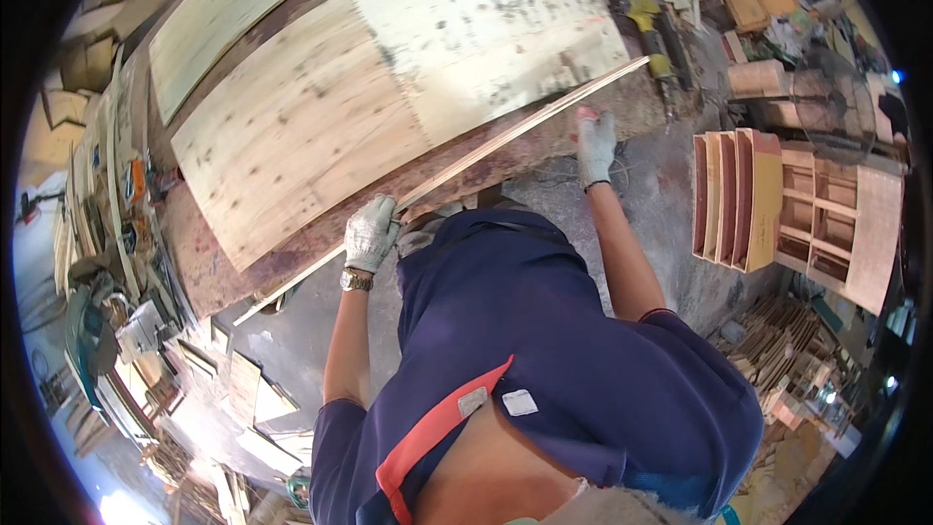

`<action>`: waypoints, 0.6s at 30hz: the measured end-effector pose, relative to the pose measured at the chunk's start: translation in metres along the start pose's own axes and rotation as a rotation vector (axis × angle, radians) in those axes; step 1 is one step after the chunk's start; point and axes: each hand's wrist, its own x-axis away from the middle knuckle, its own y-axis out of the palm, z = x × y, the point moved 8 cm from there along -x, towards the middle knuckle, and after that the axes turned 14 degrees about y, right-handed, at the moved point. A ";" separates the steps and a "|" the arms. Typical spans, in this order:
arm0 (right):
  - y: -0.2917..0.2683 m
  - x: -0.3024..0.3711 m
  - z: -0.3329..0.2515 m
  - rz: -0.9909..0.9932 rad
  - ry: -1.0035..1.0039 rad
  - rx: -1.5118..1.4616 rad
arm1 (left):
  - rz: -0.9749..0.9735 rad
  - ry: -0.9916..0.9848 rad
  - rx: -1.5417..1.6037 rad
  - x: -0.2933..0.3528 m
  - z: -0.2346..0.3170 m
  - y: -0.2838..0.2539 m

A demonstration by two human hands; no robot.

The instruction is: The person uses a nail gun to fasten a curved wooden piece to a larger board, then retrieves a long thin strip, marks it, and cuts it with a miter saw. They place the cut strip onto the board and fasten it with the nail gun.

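I have the gloved left hand (370,233) closed on a long wooden strip (525,131), which extends both sides of it along the worktop's (206,255) near edge. The right hand (596,148), loosely open, hangs just short of the strip. I judge it light, whippy, splintery; two spread holds should steady it.

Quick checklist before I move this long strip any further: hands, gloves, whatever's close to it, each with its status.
1. Strip gripped by left hand: ok.
2. Right hand on the strip: not ok, it looks apart from it.
3. Gloves on both hands: ok.
4. Strip's right end clear of the yellow-green tool: cannot tell, they look very close.
5. Wristwatch covered: not ok, it's exposed.
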 end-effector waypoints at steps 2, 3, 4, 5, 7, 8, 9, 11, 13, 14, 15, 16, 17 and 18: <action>-0.020 -0.023 0.011 0.098 0.002 0.215 | 0.006 0.077 -0.063 -0.022 0.011 0.013; -0.033 -0.024 0.004 0.179 -0.140 0.293 | -0.015 0.092 -0.094 -0.031 0.015 0.022; -0.039 -0.030 0.002 0.161 -0.173 0.315 | -0.022 0.115 -0.115 -0.039 0.019 0.029; -0.044 -0.036 0.002 0.144 -0.165 0.332 | -0.046 0.125 -0.139 -0.045 0.021 0.036; -0.049 -0.041 -0.006 0.098 -0.202 0.392 | -0.071 0.126 -0.171 -0.054 0.024 0.047; -0.044 -0.043 -0.009 0.019 -0.224 0.457 | -0.066 0.125 -0.202 -0.057 0.025 0.050; -0.036 -0.044 -0.015 -0.075 -0.280 0.498 | -0.064 0.114 -0.230 -0.059 0.025 0.053; -0.022 -0.040 -0.026 -0.194 -0.418 0.492 | -0.089 0.053 -0.239 -0.061 0.020 0.058; -0.008 -0.041 -0.029 -0.234 -0.490 0.632 | -0.070 0.008 -0.236 -0.060 0.018 0.059; -0.001 -0.043 -0.026 -0.257 -0.484 0.736 | -0.065 -0.032 -0.234 -0.059 0.015 0.060; 0.007 -0.045 -0.025 -0.250 -0.497 0.840 | -0.020 -0.065 -0.210 -0.058 0.013 0.058; 0.013 -0.049 -0.021 -0.286 -0.456 0.881 | -0.003 -0.060 -0.211 -0.058 0.014 0.058; 0.019 -0.052 -0.016 -0.327 -0.395 0.938 | 0.003 -0.067 -0.209 -0.057 0.013 0.059; 0.025 -0.056 -0.012 -0.354 -0.352 0.979 | 0.001 -0.087 -0.207 -0.056 0.012 0.060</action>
